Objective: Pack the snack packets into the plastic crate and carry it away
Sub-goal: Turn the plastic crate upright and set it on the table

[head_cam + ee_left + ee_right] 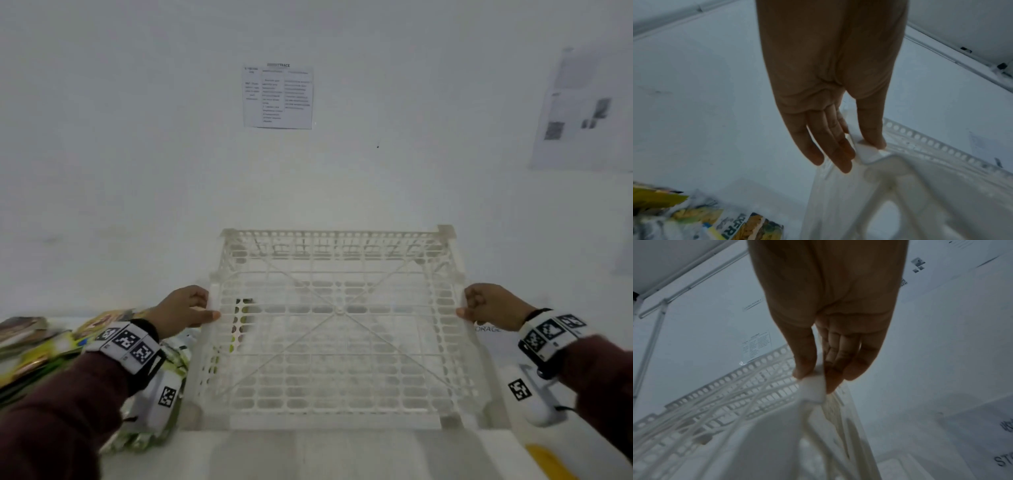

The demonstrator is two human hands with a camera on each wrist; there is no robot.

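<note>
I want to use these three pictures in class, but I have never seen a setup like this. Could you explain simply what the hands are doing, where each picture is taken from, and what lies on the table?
No machine here: a person wears three cameras. The big picture comes from the head, looking down at both hands. The other two come from the wrists, looking along the fingers. The left hand and right hand each pinch a side rim of an empty white plastic crate, thumb on one face, fingers on the other. Snack packets lie piled on the white table, left of the crate, not yet packed. The checkered bands on the wrists are tracking markers. Printed sheets hang on the wall.
</note>
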